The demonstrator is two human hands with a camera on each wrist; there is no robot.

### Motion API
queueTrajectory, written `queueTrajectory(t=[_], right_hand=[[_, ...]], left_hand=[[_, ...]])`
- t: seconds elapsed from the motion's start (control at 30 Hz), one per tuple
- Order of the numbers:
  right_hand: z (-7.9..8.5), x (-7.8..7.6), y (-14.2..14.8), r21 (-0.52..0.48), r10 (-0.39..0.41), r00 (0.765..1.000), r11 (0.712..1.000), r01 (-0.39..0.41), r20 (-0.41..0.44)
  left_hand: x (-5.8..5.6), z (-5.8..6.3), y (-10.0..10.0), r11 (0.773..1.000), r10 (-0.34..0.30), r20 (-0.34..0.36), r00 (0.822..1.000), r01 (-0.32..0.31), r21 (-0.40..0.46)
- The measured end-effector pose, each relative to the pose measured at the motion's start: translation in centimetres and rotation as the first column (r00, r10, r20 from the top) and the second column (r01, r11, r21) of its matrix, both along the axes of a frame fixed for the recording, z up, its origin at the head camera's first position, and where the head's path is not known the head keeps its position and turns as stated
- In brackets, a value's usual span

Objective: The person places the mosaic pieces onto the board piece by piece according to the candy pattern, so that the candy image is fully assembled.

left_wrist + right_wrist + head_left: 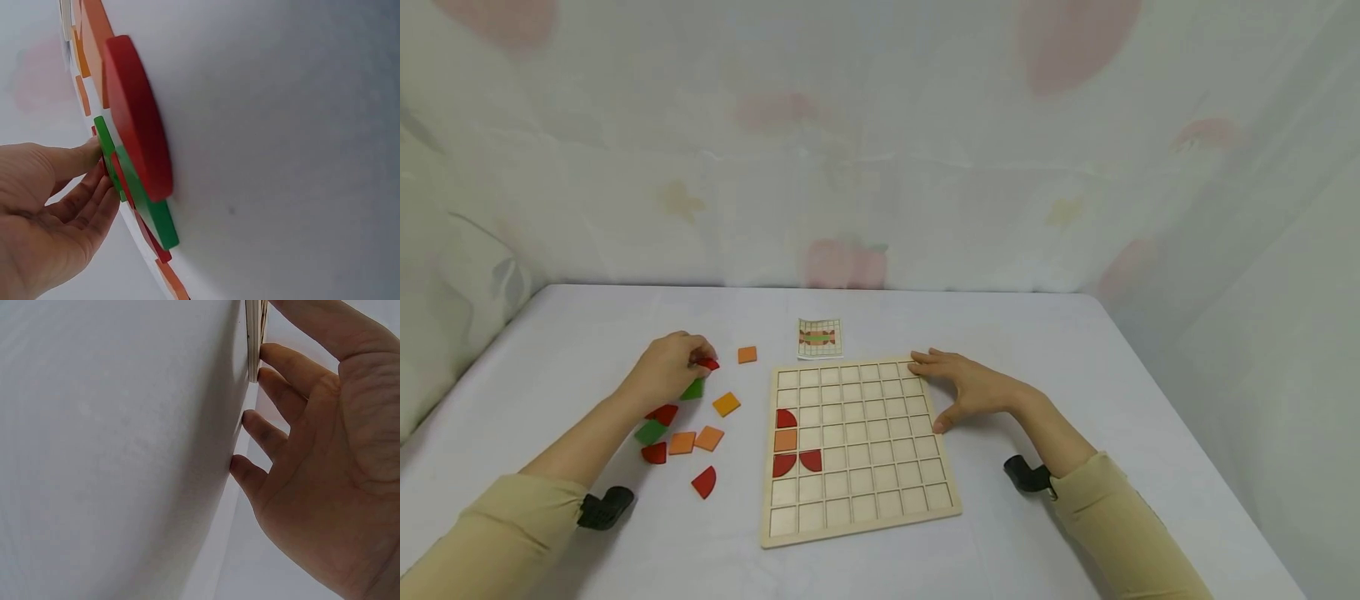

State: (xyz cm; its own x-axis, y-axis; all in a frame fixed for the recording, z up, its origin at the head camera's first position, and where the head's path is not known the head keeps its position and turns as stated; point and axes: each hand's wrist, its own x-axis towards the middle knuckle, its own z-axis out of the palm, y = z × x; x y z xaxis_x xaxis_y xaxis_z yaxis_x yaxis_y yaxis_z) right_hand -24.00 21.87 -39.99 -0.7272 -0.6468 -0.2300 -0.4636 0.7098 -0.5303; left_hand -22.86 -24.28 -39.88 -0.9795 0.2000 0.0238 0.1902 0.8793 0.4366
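At the left, among loose tiles, my left hand [668,372] pinches a red quarter-circle tile [709,364] between thumb and fingers. A green tile [693,389] lies just under that hand; the left wrist view shows the fingers [94,203] close around there, partly hidden behind green and red tiles. My right hand [973,386] rests with spread fingers at the right edge of a wooden grid board [861,527], thumb at its side and fingertips by the far corner. Three red quarter circles [784,465] and an orange square [786,440] sit in the board's left cells.
A small pattern card [820,351] lies behind the board. Between board and left arm are orange squares [682,442], a yellow-orange square [726,404], a red quarter circle [703,482] and a green tile [651,431]. A printed curtain [880,167] hangs behind the white table.
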Motion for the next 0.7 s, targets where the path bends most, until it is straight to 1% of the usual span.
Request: queueTrajectory(t=[0.23, 0.33, 0.47, 0.7], right_hand=[[0.1, 0.0, 0.0, -0.004, 0.002, 1.000, 1.000, -0.002, 0.002], [0.1, 0.0, 0.0, -0.003, 0.002, 1.000, 1.000, -0.002, 0.003], [0.1, 0.1, 0.0, -0.004, 0.002, 1.000, 1.000, -0.002, 0.003], [0.2, 0.2, -0.1, -0.015, 0.005, 1.000, 1.000, -0.005, 0.005]], left_hand=[[0.1, 0.2, 0.3, 1.000, -0.012, -0.053, 0.999, 0.011, -0.027], [0.2, 0.5, 0.6, 1.000, -0.011, -0.053, 0.999, 0.010, -0.025], [0.3, 0.8, 0.9, 1.000, 0.002, -0.029, 1.000, -0.002, -0.005], [0.3, 1.1, 1.1, 0.999, 0.017, -0.044, 0.999, -0.015, 0.039]])
